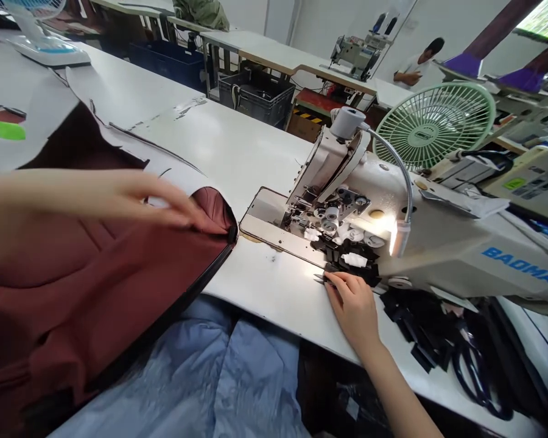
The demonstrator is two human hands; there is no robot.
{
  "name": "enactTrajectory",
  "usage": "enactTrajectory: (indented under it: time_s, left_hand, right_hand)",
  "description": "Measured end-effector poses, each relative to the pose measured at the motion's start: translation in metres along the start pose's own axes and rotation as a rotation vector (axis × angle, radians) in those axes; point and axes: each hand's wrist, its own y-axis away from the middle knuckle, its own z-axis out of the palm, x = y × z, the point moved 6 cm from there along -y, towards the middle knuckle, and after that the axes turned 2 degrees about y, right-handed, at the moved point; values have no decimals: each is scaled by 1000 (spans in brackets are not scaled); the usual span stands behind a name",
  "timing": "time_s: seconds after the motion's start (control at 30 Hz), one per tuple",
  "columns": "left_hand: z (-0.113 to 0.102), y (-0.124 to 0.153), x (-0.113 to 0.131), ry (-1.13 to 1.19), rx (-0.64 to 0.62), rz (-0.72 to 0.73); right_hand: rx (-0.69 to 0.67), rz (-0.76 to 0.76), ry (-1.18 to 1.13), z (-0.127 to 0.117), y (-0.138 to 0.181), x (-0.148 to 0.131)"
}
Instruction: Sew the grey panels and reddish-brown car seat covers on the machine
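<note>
Right hand pinches small metal snips, blades poking out, at white table. Left hand blurred, fingers extended over maroon fabric; can't tell if pinching. Fabric, black-edged, lies left of sewing machine. Green fan behind machine.

From afar I count the wearer's two hands, two fans, two dark bins, one lit lamp.
</note>
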Motion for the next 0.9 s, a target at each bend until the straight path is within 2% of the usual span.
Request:
enactTrajectory:
  time_s: [0.23, 0.33, 0.43, 0.57, 0.6, 0.67, 0.77, 0.83, 0.9]
  left_hand:
    - [-30, -128, 3, 23, -94, -59]
    - [-33, -162, 3, 95, -182, -67]
    - [-19, -162, 7, 288, -217, -65]
    - [16, -145, 19, 631, -327, -158]
    - [22, -143, 22, 618, -332, -168]
    - [27, -145, 30, 415, -308, -136]
    - [18, -147, 48, 31, -217, -1]
    - [-1, -137, 59, -80, -58, 45]
    - [-30, -110, 63, -102, 149, 55]
  right_hand:
    - [47, -36, -73, -1, 4, -2]
    - [52, -22, -75, -2, 3, -1]
    - [40, -17, -72, -1, 1, -2]
    - [37, -15, -32, 1, 0, -2]
    - [37, -15, -19, 1, 0, -2]
    - [32, -18, 5, 1, -1, -2]
    - [33, -21, 61, 0, 0, -3]
    - [79, -15, 141, -5, 2, -5]
    - [141, -32, 211, -11, 0, -13]
